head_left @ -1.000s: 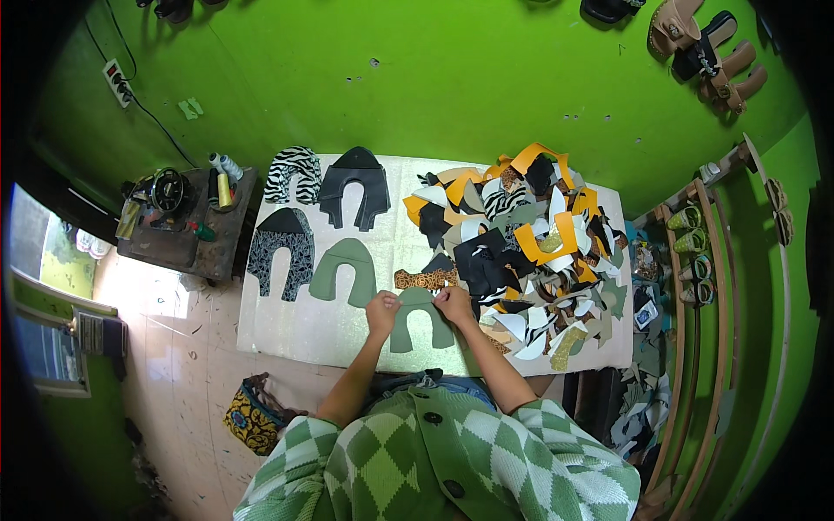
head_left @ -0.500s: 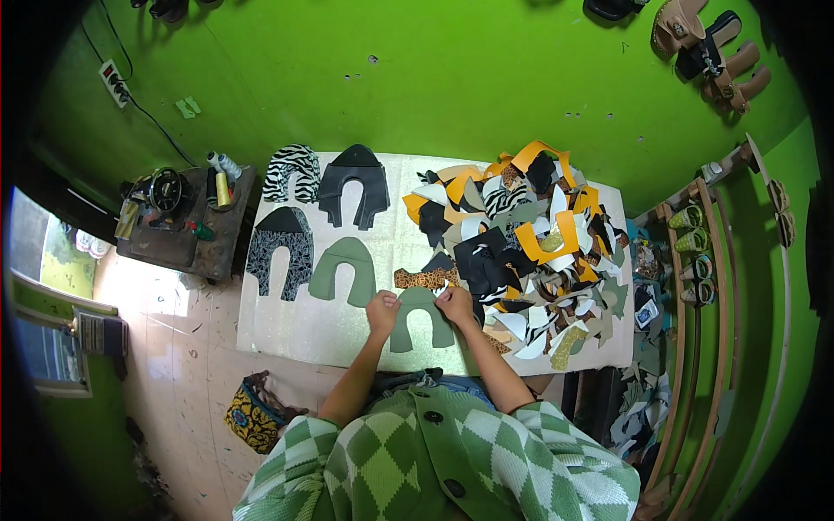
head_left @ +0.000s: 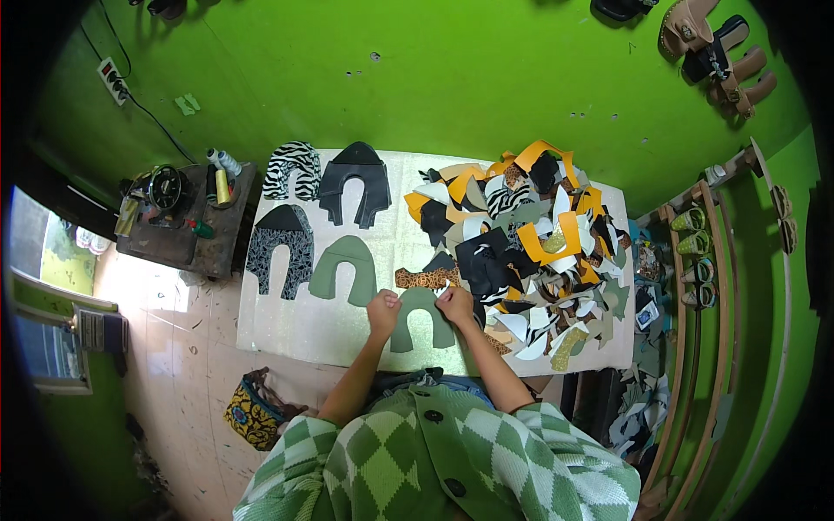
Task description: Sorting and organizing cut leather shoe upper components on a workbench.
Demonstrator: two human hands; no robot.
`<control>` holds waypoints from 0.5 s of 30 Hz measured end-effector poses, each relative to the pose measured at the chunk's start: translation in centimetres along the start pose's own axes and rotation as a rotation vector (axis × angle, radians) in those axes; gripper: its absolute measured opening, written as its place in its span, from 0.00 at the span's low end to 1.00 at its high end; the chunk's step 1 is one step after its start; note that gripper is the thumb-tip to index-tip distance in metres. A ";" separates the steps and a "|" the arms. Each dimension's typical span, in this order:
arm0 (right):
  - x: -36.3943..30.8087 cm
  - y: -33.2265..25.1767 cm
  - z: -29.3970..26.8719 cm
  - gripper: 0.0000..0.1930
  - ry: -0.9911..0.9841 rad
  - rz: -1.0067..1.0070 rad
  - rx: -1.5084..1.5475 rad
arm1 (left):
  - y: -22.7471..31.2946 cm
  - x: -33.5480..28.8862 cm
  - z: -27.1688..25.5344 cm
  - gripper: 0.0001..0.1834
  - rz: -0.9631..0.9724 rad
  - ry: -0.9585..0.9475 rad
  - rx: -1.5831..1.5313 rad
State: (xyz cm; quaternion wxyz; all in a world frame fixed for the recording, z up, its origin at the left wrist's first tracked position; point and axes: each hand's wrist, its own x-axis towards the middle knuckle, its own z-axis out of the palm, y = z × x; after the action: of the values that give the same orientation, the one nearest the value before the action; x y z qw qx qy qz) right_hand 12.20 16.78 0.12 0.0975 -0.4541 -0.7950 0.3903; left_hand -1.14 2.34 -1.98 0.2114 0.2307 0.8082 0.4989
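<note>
A green U-shaped shoe-upper piece (head_left: 417, 306) lies at the front of the table between my hands, its two legs toward me. My left hand (head_left: 383, 314) is closed in a pinch at its left upper edge. At its right upper edge, my right hand (head_left: 454, 306) pinches it too. Just beyond lies a leopard-print strip (head_left: 426, 278). A second green upper piece (head_left: 344, 260) rests left of my left hand. Farther left and back are a black-and-grey patterned upper (head_left: 281, 252), a zebra-print upper (head_left: 293, 167) and a black upper (head_left: 354, 178).
A heap of cut scraps (head_left: 486, 260) in several colours covers the table's (head_left: 287, 334) right half. A sewing machine (head_left: 165, 187) and thread spools stand on a side table at left. A patterned bag (head_left: 252, 412) sits on the floor. Wooden racks (head_left: 695, 347) with sandals line the right wall.
The view has shifted very slightly. Both hands and the green piece stay in the same place.
</note>
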 end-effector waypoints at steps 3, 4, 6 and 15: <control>-0.1 -0.4 0.0 0.07 0.005 0.027 0.005 | 0.3 -0.1 0.0 0.09 -0.019 -0.011 -0.004; -0.1 -0.4 -0.1 0.07 0.005 0.028 0.005 | 0.6 -0.1 0.0 0.08 -0.022 -0.007 -0.003; -0.1 -0.6 0.0 0.06 0.028 0.038 0.012 | 0.9 -0.3 0.0 0.08 -0.024 0.000 -0.003; -2.3 -1.1 0.6 0.07 0.145 -0.357 -0.118 | 3.5 -1.5 -0.7 0.10 0.237 0.007 0.447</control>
State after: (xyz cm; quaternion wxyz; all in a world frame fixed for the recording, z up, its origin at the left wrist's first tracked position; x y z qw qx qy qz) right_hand 12.54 14.32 0.97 0.1954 -0.3378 -0.8753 0.2857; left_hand 0.17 2.34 1.62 0.0923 0.3631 0.8665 0.3299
